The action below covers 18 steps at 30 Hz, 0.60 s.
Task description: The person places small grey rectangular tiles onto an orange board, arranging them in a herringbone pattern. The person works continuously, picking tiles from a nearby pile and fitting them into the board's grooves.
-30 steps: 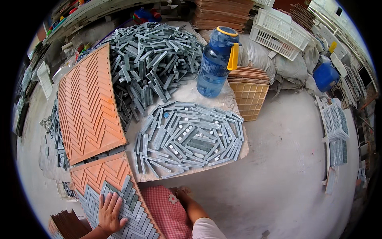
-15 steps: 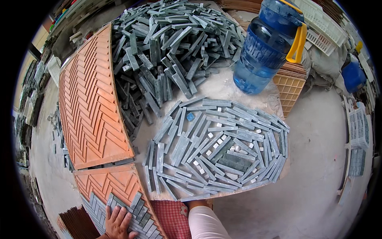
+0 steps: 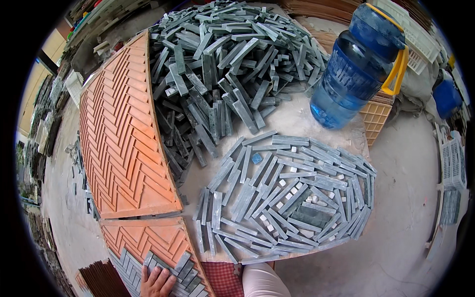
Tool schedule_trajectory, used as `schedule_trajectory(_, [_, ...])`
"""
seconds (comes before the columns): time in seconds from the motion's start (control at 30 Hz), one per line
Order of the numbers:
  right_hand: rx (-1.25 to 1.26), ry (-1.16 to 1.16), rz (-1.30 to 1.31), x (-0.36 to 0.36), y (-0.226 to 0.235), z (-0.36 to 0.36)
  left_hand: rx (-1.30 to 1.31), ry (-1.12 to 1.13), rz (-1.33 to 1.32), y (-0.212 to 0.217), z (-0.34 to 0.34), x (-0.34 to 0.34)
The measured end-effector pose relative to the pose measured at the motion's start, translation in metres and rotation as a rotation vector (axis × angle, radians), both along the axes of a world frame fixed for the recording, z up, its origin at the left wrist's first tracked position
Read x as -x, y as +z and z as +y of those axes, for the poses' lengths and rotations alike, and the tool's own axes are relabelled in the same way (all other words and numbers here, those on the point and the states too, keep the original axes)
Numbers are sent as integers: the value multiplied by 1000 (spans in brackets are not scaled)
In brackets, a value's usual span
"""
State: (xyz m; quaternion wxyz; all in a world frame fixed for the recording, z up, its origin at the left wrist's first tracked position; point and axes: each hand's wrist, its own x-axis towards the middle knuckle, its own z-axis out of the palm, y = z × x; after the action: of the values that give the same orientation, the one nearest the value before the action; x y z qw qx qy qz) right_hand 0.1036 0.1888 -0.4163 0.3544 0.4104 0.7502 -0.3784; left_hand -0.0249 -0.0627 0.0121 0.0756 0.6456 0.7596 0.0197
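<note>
My left hand (image 3: 157, 283) lies with its fingers stretched out on grey stone strips (image 3: 184, 265) set in a herringbone pattern. The strips sit in the grooves of the near orange mould (image 3: 148, 232), whose upper grooves are bare. Beside it, a white sleeve (image 3: 264, 281) runs up to the near edge of the board. My right hand is hidden from view. Farther off lies a second orange mould (image 3: 121, 133) with bare herringbone grooves. To the right, loose grey strips (image 3: 242, 198) spread over the pale board (image 3: 292, 106), with small white cubes (image 3: 280, 205) and one blue cube (image 3: 257, 158) among them.
A tall heap of grey stone strips (image 3: 213, 64) stands behind the board. The blue water bottle (image 3: 354, 69) with a yellow handle stands at the board's far right. Plastic crates (image 3: 452, 163) and stacked strips line the right side. Red checked cloth (image 3: 222, 278) shows below the board.
The whole view has shifted, so the board, moulds and bottle appear lower and farther right. My left hand stays on the strips. Skin beyond the white sleeve no longer shows.
</note>
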Motion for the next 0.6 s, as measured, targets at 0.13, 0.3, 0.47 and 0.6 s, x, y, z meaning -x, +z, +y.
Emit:
schedule_trajectory(0.13, [-23,-48,69,-5,12,7,32,10,-26,2,3,2])
schedule_trajectory(0.3, [30,-262,442,-40,59,-4,125,107,-138,13,-7,-1])
schedule_trajectory(0.47, [478,-889,967,-90,202,-6,113,90,-48,19,10,2])
schedule_trajectory(0.6, [658,-1192,1038,-113,296,-20,46,106,-70,22,14,-1])
